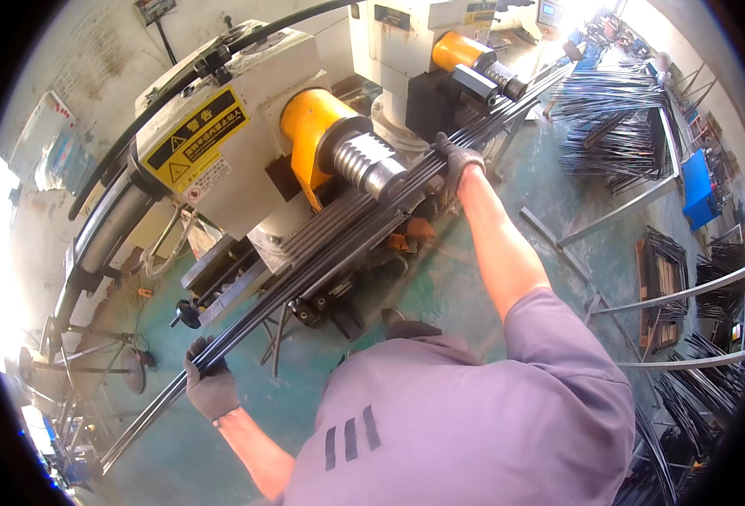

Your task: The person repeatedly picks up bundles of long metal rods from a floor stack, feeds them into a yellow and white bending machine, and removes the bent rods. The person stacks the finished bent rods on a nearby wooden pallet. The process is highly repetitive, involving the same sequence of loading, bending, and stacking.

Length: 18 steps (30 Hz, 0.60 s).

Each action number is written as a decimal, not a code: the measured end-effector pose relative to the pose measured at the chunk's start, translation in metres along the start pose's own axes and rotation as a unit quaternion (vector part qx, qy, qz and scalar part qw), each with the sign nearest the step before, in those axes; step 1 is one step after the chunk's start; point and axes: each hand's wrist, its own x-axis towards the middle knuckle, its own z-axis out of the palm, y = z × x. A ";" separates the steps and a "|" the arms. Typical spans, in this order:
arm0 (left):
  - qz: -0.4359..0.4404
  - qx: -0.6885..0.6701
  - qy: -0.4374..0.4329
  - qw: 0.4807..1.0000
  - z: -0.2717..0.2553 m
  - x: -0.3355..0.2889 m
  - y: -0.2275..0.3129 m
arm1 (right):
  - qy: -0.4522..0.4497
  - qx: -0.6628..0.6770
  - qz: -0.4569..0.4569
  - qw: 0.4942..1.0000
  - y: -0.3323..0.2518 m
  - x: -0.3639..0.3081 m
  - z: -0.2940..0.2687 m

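A bundle of long, thin, dark metal rods (305, 276) runs slantwise from the lower left to the upper right. My left hand (211, 390), in a grey work glove, is closed round it near its lower-left end. Farther up the bundle, my gloved right hand (459, 162) grips it with the arm stretched out. Between my hands the rods pass just under a ribbed steel spindle (371, 164), which sticks out of an orange cylindrical housing (305, 126). Whether the rods touch the machine bed there, I cannot tell.
A white machine body (246, 156) with a yellow-and-black warning label stands beyond the rods. A second machine with an orange cylinder (461, 52) is farther right. Metal racks (617, 221) hold piles of rods (613, 126) on the right. A blue bin (700, 190) stands beside them.
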 end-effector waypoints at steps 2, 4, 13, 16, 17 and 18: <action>0.003 -0.004 0.046 0.999 -0.018 0.010 0.005 | 0.015 0.086 0.031 0.996 -0.008 -0.022 0.025; -0.021 0.010 0.108 0.994 0.000 0.026 -0.014 | 0.022 0.023 -0.018 0.999 0.004 0.065 -0.003; -0.044 0.043 0.225 0.972 0.092 0.025 -0.100 | -0.057 -0.002 -0.028 0.998 0.030 -0.024 0.043; -0.073 0.012 0.212 0.975 0.113 0.025 -0.111 | -0.091 0.079 -0.022 0.993 0.023 -0.020 0.042; -0.081 0.004 0.211 0.974 0.118 0.024 -0.111 | -0.100 0.106 -0.021 0.989 0.017 -0.022 0.041; -0.077 0.005 0.196 0.978 0.128 0.022 -0.109 | -0.104 0.117 -0.010 0.988 0.005 -0.022 0.039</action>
